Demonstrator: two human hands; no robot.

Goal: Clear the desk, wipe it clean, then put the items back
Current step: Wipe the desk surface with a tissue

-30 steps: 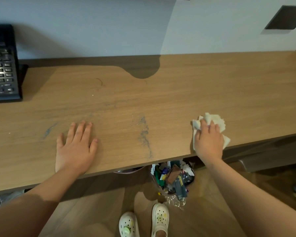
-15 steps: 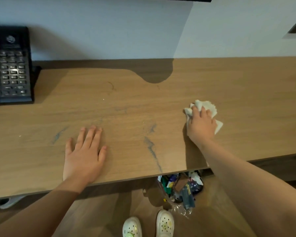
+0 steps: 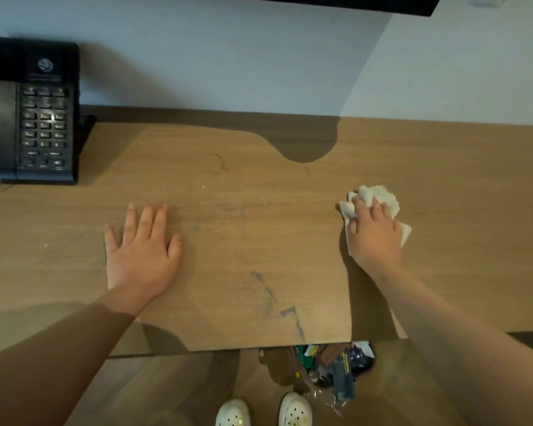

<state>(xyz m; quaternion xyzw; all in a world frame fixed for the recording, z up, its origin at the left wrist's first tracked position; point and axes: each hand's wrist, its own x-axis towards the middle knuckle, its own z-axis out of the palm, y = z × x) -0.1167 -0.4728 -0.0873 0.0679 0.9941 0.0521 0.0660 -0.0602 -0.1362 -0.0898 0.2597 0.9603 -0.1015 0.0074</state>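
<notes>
A wooden desk (image 3: 253, 192) fills the head view, with bluish smears (image 3: 270, 292) near its front edge. My right hand (image 3: 374, 238) presses a crumpled white paper towel (image 3: 380, 193) onto the desk at the right, fingers curled over the wad. My left hand (image 3: 140, 250) lies flat on the desk left of centre, fingers straight and spread, holding nothing.
A black desk phone (image 3: 34, 118) stands at the back left against the wall. Under the desk's front edge a waste bin (image 3: 336, 367) holds several wrappers, next to my white shoes (image 3: 233, 413). A dark screen edge (image 3: 351, 3) hangs above.
My right hand has slid the paper towel away from the front edge, further back on the desk. The camera has shifted left and forward. My left hand stays flat in place.
</notes>
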